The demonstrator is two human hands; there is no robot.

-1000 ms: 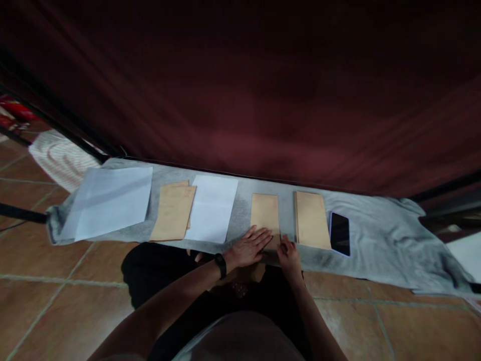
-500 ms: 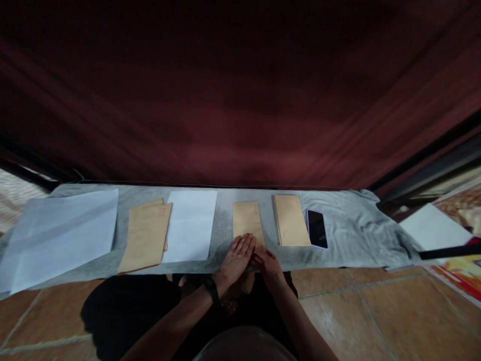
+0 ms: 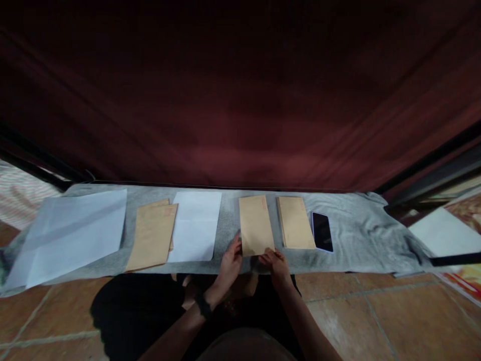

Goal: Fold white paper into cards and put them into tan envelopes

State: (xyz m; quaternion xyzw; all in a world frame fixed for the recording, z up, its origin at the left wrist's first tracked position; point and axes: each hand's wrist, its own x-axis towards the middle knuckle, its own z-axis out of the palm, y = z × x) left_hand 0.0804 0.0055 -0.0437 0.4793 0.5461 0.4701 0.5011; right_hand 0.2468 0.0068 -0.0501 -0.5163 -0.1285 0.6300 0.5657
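One view only, head camera, looking down.

Carrier: grey cloth (image 3: 356, 225) spread on tiled floor (image 3: 376, 316), far edge against the foot of a dark red curtain (image 3: 240, 100).

Row along the cloth, left end to right end:
- large white sheet (image 3: 75, 235), creased, overhanging the near-left corner;
- loose brown envelopes (image 3: 152, 235), two at least, overlapping;
- white sheet (image 3: 196, 225), touching those envelopes;
- single brown envelope (image 3: 256, 225), flat, middle of the cloth, near end close to the near edge;
- envelope stack (image 3: 296, 222), squared, just beside;
- phone (image 3: 322, 231), dark screen up, against the stack's right side.

Left hand (image 3: 230, 263): fingers extended, holding nothing, tips at the single envelope's left long edge by its near corner; watch (image 3: 205, 305) on the wrist.
Right hand (image 3: 276, 263): fingers bent onto the envelope's near short edge; pinching or merely pressing, not determinable.

Progress, as judged: single envelope laid flat in line with the row, not yet on the stack; flap and contents not determinable. Loose envelopes and white sheets clear of both hands.
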